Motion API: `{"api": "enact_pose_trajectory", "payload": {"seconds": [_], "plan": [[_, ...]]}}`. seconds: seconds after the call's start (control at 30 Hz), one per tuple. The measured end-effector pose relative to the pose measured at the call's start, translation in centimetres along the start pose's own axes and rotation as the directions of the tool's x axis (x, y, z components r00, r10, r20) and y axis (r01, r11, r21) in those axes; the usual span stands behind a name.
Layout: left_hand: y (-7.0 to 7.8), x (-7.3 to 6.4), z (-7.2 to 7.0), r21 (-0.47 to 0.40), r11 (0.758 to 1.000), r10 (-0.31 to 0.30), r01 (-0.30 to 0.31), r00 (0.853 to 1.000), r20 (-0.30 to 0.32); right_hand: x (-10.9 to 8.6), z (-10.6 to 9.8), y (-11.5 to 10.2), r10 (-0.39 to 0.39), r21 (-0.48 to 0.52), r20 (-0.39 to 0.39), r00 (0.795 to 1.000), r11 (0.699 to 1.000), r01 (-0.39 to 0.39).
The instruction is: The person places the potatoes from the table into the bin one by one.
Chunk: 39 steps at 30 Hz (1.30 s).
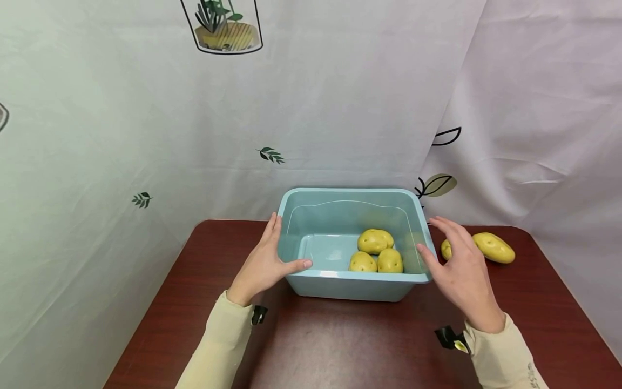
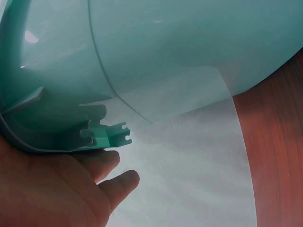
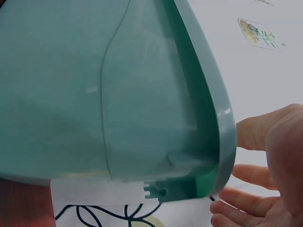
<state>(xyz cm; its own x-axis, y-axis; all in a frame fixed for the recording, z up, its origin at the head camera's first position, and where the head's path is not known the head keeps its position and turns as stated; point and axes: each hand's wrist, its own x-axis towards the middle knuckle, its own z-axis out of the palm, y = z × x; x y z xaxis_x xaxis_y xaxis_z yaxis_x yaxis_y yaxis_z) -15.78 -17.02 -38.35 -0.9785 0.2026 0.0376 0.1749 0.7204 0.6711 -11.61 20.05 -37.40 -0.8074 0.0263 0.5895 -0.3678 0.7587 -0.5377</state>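
Note:
A light blue plastic bin (image 1: 347,289) stands upright near the back of the table. Three yellow potatoes lie inside at the right: one potato (image 1: 375,241) behind, another potato (image 1: 363,262) and a third potato (image 1: 390,261) by the front wall. My left hand (image 1: 262,266) is at the bin's front left corner, fingers extended along the side and thumb over the front rim. At the right rim is my right hand (image 1: 461,273), thumb apart from its loosely bent fingers. In the right wrist view its fingers lie outside the bin wall (image 3: 142,94); whether they touch cannot be told.
Right of the bin, behind my right hand, a potato (image 1: 494,248) lies on the dark red-brown table (image 1: 335,346). Another yellow piece (image 1: 445,249) shows partly beside it. A pale patterned cloth (image 1: 340,108) hangs behind the table's back edge.

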Motion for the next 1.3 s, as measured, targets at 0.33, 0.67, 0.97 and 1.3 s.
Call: {"api": "enact_pose_trajectory", "payload": {"seconds": [0.33, 0.67, 0.97, 1.3], "plan": [[0.1, 0.0, 0.0, 0.0, 1.0, 0.002, -0.002, 1.0, -0.002, -0.2, -0.8, 1.1, 0.003, -0.001, -0.007, 1.0, 1.0, -0.003], [0.1, 0.0, 0.0, 0.002, 1.0, 0.002, -0.002, 1.0, -0.002, -0.3, -1.4, 2.1, 0.063, -0.02, 0.023, 0.998, 0.998, -0.062], [0.1, 0.0, 0.0, 0.006, 1.0, 0.0, 0.0, 1.0, -0.003, -0.4, -1.5, 2.9, 0.077, -0.04, 0.022, 0.997, 0.996, -0.076], [0.1, 0.0, 0.0, -0.004, 1.0, 0.001, -0.001, 1.0, -0.004, -0.5, -1.2, 4.2, 0.083, -0.034, 0.007, 0.996, 0.996, -0.083]]}}
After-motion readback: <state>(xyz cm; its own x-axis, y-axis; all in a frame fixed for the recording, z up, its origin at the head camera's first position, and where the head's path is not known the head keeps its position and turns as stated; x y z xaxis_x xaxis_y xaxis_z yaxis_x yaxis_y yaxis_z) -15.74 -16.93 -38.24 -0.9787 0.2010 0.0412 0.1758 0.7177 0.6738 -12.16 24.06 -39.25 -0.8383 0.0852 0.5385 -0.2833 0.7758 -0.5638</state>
